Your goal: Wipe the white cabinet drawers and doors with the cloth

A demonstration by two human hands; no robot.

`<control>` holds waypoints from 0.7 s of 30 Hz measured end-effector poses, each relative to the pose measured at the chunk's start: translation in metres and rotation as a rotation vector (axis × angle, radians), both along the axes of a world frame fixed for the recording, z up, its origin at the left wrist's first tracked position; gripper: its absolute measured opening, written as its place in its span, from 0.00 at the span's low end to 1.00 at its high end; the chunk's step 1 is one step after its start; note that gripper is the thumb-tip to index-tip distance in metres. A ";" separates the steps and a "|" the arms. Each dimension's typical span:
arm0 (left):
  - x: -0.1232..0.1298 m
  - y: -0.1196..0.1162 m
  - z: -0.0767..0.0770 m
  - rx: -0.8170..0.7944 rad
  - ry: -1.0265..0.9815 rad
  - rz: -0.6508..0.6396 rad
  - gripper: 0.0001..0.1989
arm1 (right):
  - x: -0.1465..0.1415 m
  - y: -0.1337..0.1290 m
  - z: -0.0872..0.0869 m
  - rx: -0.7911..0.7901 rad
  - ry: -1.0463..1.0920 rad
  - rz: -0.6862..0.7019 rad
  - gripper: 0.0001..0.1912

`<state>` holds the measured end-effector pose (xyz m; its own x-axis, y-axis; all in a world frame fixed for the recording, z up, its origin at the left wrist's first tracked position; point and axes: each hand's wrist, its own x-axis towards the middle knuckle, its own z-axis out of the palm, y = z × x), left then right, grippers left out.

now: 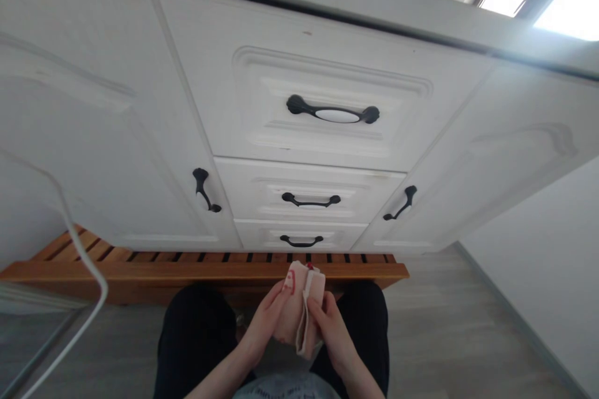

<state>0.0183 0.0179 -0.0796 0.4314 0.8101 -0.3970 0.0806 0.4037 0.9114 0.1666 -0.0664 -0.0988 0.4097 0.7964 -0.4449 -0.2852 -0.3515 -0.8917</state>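
Observation:
A folded pink cloth with a red print on its left part is held low in front of my body, above my lap. Its layers show a pale edge down the middle, and a small dark red bit sits at the top. My left hand grips the cloth's left side, thumb on top. On the other side, my right hand pinches the right fold between thumb and fingers. The fingers under the cloth are hidden.
Ahead stands a white cabinet with a top drawer, two smaller drawers below and side doors, all with black handles. A slatted wooden bench runs along its foot. A white cable hangs at left. Grey floor lies at right.

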 end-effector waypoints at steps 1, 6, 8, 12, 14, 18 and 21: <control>0.000 0.000 0.000 0.008 -0.008 -0.024 0.29 | 0.001 0.000 -0.003 -0.008 0.006 -0.023 0.22; 0.002 -0.003 -0.003 0.193 -0.022 -0.137 0.30 | 0.001 0.007 -0.008 -0.065 -0.059 -0.222 0.31; 0.002 -0.004 -0.003 0.264 0.042 -0.140 0.27 | -0.004 0.009 -0.007 -0.053 0.018 -0.204 0.33; -0.003 -0.001 0.004 0.349 0.263 -0.196 0.25 | -0.016 0.007 -0.007 -0.059 0.384 -0.039 0.32; -0.005 0.001 0.010 0.409 0.346 -0.278 0.24 | -0.019 0.007 -0.006 -0.053 0.488 -0.089 0.34; -0.002 0.001 0.023 0.599 0.496 -0.408 0.26 | -0.019 0.012 -0.004 -0.022 0.431 -0.148 0.31; 0.008 -0.004 0.031 0.785 0.600 -0.481 0.28 | -0.022 0.015 -0.006 -0.085 0.250 -0.143 0.23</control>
